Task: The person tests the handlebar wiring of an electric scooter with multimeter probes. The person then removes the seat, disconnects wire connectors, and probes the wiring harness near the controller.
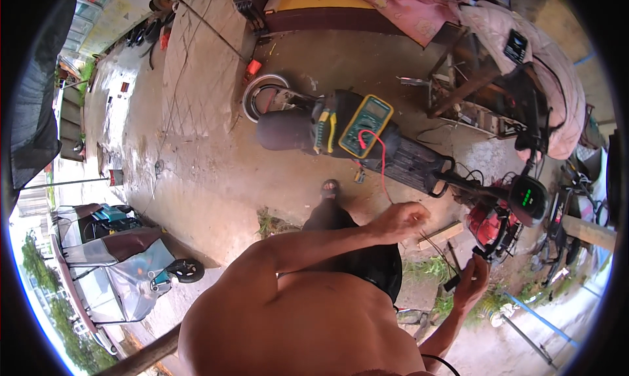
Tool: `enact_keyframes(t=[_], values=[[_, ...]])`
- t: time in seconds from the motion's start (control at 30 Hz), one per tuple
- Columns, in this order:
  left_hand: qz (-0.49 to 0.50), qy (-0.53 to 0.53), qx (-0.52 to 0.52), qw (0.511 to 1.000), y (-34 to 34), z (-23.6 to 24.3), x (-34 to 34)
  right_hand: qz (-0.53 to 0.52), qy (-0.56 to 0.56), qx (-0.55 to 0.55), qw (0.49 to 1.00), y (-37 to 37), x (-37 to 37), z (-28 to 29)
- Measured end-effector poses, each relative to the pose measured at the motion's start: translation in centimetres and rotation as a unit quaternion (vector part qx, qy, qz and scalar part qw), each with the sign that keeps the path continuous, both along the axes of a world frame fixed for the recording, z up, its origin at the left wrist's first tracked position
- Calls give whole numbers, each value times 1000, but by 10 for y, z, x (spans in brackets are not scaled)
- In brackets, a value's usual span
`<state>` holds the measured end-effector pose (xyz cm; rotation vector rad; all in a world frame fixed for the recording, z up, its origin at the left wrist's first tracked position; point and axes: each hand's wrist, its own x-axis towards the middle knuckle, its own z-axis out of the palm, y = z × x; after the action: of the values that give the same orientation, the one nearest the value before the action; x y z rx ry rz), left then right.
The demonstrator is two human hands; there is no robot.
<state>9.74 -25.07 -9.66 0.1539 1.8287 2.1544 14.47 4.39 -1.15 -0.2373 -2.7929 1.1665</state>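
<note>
A green multimeter [367, 125] in a yellow frame lies on the black seat and footboard area of an electric scooter [419, 163]. Its red test lead [384, 169] runs down to my left hand [400, 222], whose fingers are curled closed around the lead's end; the tip is hidden. Lower right, my right hand [472, 282] is closed beside the scooter's front, with small dark parts at its fingertips too small to name. Thin dark wires run between the hands, near a black connector [452, 283]. Yellow-handled pliers [325, 131] lie left of the meter.
The scooter's lit display [527, 197] and red front part [486, 220] stand at right. A wooden block [440, 236] lies by the hands. Beyond are a broken wooden frame [468, 94] and a pink quilt [419, 9]. A covered tricycle [124, 271] is parked left on wet concrete.
</note>
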Motion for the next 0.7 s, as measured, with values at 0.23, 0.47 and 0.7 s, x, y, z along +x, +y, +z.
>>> enact_keyframes(t=[0.23, 0.47, 0.7], values=[[197, -193, -102, 956, -250, -102, 2, -51, 96, 152, 982, -19, -1, -32], [352, -98, -342, 866, -408, -202, 3, -53, 81, 176, 980, -27, -9, -39], [375, -42, -443, 813, -455, -180, -57, -55, 85, 222, 970, -28, -7, -43]])
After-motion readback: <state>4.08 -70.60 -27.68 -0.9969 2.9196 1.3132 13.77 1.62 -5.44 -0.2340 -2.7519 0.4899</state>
